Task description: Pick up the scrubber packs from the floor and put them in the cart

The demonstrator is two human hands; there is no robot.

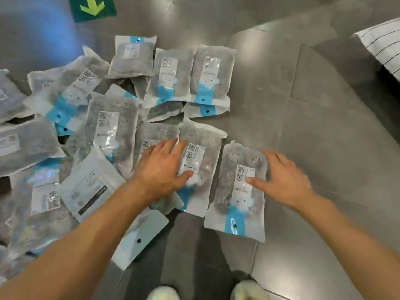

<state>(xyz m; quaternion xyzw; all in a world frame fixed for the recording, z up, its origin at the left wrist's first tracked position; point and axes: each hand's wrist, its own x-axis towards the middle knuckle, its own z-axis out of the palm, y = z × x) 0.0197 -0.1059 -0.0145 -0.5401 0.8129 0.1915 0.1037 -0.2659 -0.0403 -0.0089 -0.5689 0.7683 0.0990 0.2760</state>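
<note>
Several scrubber packs, clear bags with grey steel wool and a blue-white label, lie scattered on the grey tiled floor. My left hand (161,167) lies with spread, straight fingers on one pack (198,169) at the middle. My right hand (281,180) reaches over the right edge of the nearest single pack (237,204), thumb laid on its label, fingers straight. Neither hand has a pack lifted. The cart is out of view.
More packs (108,131) pile up to the left and two lie side by side further back (188,76). A green floor sign with a yellow arrow (93,7) is at the top. A white striped object (383,46) sits at the right edge. My shoes (249,291) show at the bottom.
</note>
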